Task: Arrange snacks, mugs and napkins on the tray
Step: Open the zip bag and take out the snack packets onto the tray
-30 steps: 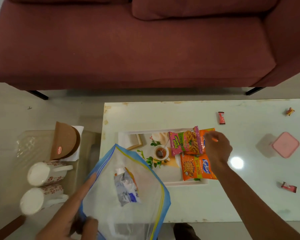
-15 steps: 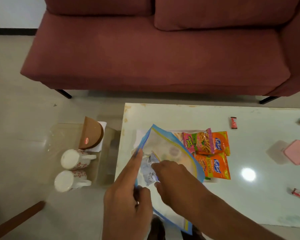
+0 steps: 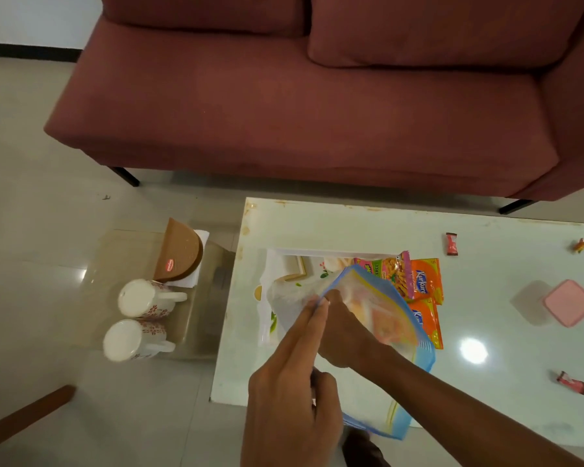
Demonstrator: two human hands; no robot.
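My left hand (image 3: pixel 290 392) pinches the rim of a clear zip bag (image 3: pixel 390 318) with a blue edge, index and middle fingers straight along the opening. My right hand (image 3: pixel 343 326) is pushed inside the bag, its fingertips hidden. The bag hangs over the printed white tray (image 3: pixel 284 261) on the table. On the tray's right side lie a pink-green snack pack (image 3: pixel 390 271) and two orange Kurkure packs (image 3: pixel 426 281). Two white floral mugs (image 3: pixel 145 298) and a brown napkin holder (image 3: pixel 182 252) stand on a glass side table to the left.
Three small wrapped candies (image 3: pixel 451 243) lie scattered on the white coffee table (image 3: pixel 486 264), with a pink-lidded container (image 3: pixel 568 303) at the right. A maroon sofa (image 3: pixel 300 106) runs behind the table. A wooden edge (image 3: pixel 24 416) shows at lower left.
My right hand left the snack packs on the tray, came back to the bag and went inside it. The silver packet seen in the bag earlier is now hidden. My view shifted left.
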